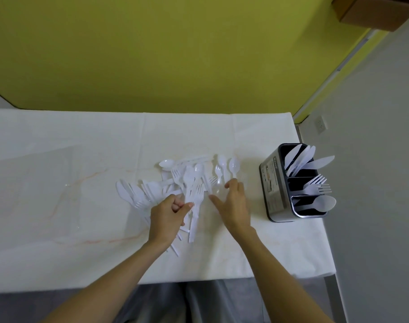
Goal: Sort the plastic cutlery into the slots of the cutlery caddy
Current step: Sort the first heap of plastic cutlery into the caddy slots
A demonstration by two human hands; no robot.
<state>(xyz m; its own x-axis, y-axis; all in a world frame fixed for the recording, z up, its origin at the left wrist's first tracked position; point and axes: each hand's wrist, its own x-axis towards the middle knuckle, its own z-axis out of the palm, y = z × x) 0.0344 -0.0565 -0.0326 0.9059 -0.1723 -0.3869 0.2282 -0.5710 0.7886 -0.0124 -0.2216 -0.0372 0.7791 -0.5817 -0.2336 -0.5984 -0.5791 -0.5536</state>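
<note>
Yellow wall is seen behind a white worktop (59, 183). White plastic cutlery (187, 183) is heaped in a pile near the middle of the worktop. A caddy (275, 190) is stood at the right edge, with knives (301, 159) in its far slot, forks (315, 186) in the middle slot and spoons (320, 203) in the near slot. Pieces from the pile are pinched by the curled left hand (168, 215). The right hand (234, 203) is spread wide just beside the pile, and nothing is held in it.
</note>
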